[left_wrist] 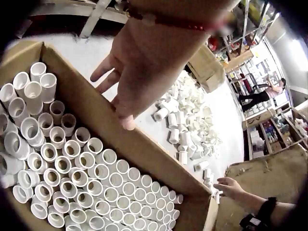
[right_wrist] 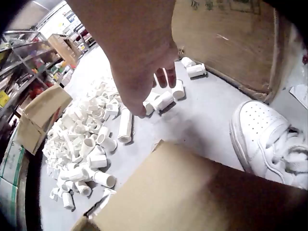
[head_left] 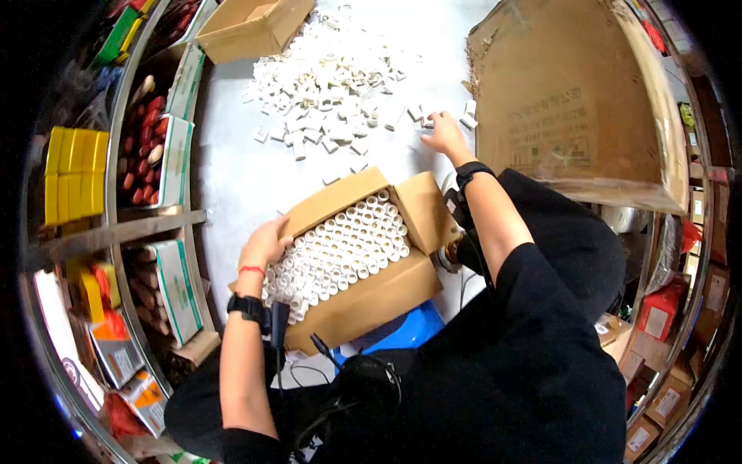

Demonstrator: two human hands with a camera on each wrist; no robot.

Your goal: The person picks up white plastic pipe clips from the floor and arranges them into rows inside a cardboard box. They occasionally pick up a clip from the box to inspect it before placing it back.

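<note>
An open cardboard box (head_left: 363,298) holds rows of white tube fittings (head_left: 340,251) standing on end, their round openings up. The left hand (head_left: 265,246) rests at the box's upper left edge; in the left wrist view that hand (left_wrist: 139,72) has its thumb on the cardboard rim (left_wrist: 159,147), fingers extended outside the box. Beyond the box, the right hand (head_left: 448,138) reaches over a few loose fittings on the grey floor. In the right wrist view the right hand (right_wrist: 142,77) has fingers pointing down at white fittings (right_wrist: 163,101); whether it touches them is unclear.
A loose pile of white fittings (head_left: 325,85) spreads over the floor past the box. A large cardboard carton (head_left: 572,100) stands at the right, a smaller open box (head_left: 251,31) at the top. Shelves with goods (head_left: 147,155) line the left. A white shoe (right_wrist: 264,139) is near the box.
</note>
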